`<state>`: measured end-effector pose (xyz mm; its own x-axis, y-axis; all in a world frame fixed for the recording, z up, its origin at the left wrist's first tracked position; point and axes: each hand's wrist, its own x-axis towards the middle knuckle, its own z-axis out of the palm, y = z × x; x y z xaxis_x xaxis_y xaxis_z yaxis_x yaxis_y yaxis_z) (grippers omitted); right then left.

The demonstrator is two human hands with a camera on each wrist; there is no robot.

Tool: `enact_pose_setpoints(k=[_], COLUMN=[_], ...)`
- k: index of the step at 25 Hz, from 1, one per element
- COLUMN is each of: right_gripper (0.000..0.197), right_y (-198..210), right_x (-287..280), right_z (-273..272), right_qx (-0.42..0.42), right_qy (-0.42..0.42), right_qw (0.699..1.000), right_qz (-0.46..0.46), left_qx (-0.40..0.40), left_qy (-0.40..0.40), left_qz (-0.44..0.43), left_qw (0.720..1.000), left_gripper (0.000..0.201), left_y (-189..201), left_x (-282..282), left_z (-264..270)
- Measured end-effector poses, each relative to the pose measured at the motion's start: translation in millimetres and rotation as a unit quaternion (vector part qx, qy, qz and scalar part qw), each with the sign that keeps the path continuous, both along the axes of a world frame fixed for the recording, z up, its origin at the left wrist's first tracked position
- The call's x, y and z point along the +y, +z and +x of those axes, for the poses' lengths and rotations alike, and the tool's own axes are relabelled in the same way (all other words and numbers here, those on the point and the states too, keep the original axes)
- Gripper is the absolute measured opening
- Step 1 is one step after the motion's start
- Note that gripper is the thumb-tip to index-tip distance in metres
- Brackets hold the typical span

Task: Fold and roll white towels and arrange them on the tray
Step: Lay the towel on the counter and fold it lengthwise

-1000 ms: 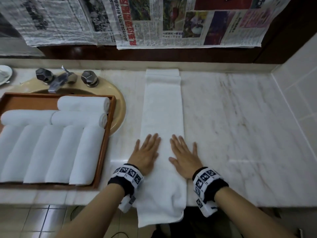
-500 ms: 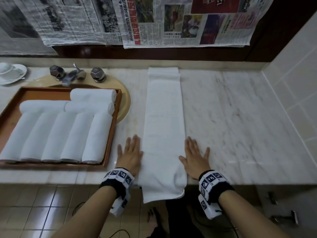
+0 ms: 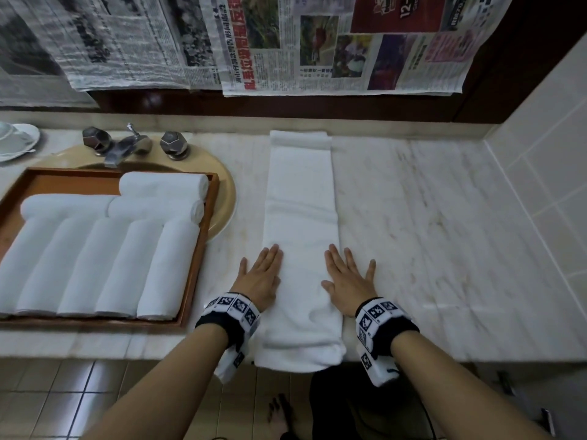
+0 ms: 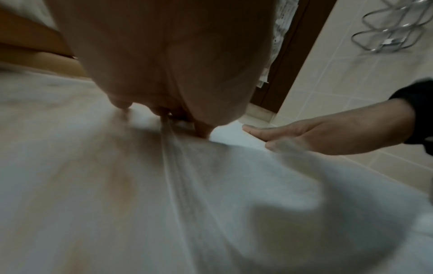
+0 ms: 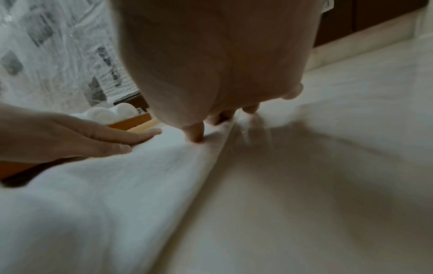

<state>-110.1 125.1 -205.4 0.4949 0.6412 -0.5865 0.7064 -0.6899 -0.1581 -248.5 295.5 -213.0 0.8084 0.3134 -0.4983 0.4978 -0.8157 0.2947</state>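
Both hands flat, fingers spread: left hand (image 3: 259, 277) and right hand (image 3: 347, 281) press the towel's (image 3: 300, 217) long edges near the counter's (image 3: 444, 233) front edge. Tray (image 3: 193, 274) of rolls (image 3: 95, 262) left, over the sink (image 3: 227, 198).

Tray (image 3: 197, 249) left of towel (image 3: 300, 198) on counter (image 3: 428, 217).

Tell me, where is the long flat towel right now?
In the head view, the long towel lies on the marble counter, right of the tray, between both flat hands.
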Motion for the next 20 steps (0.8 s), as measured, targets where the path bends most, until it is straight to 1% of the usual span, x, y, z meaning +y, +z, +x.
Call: enact_pose_setpoints(k=[3,5,6,7,8,9,10,11,12,13,14,15,16,17,18,20], right_gripper=[0.065,0.065,0.065,0.064,0.064,0.064,0.064,0.064,0.064,0.063,0.061,0.055,0.046,0.035,0.027,0.024], right_y=[10,17,14,9,3,-1,-5,-9,-9,-3,2,7,11,16,19,20], right_x=[24,30,27,19,8,-5,-20,-27,-32,-35,-35,-34,-34,-34,-37,-46], right_z=[27,24,18,9,2,-2,-3,4,8,6,0,-11,-24,-36,-47,-61], right_qx=[0.009,0.004,0.001,-0.003,-0.005,-0.004,-0.007,-0.012,-0.016,-0.020,-0.022,-0.023,-0.018,-0.004,0.016,0.054], right_qy=[-0.009,-0.005,0.014,0.040,0.057,0.055,0.030,-0.004,-0.038,-0.063,-0.081,-0.092,-0.098,-0.107,-0.119,-0.158], right_qw=[1.000,1.000,0.999,0.998,0.998,0.998,0.999,1.000,0.999,0.997,0.993,0.983,0.968,0.958,0.957,0.957], right_qz=[-0.010,0.012,0.031,0.040,0.034,0.023,0.015,0.016,0.020,0.037,0.086,0.159,0.230,0.267,0.265,0.239], left_qx=[0.030,0.015,-0.010,-0.030,-0.038,-0.031,-0.016,-0.005,0.002,-0.001,-0.031,-0.087,-0.143,-0.179,-0.191,-0.178], left_qy=[-0.001,0.014,0.009,-0.013,-0.040,-0.048,-0.030,0.010,0.048,0.070,0.075,0.065,0.043,0.018,0.001,-0.001], left_qz=[0.028,0.040,0.038,0.032,0.028,0.021,0.022,0.029,0.043,0.051,0.041,0.016,-0.024,-0.070,-0.104,-0.121], left_qw=[0.999,0.999,0.999,0.999,0.998,0.998,0.999,1.000,0.998,0.996,0.996,0.994,0.988,0.981,0.976,0.976], left_gripper=[0.062,0.064,0.064,0.062,0.060,0.059,0.058,0.058,0.058,0.058,0.057,0.056,0.053,0.049,0.046,0.044], left_y=[9,17,17,14,10,5,1,-3,-5,-2,1,1,1,2,2,-4], left_x=[21,18,11,3,-3,-6,-5,4,13,16,14,6,-3,-14,-24,-36], left_z=[34,44,41,30,15,-3,-23,-33,-39,-45,-46,-45,-44,-41,-39,-35])
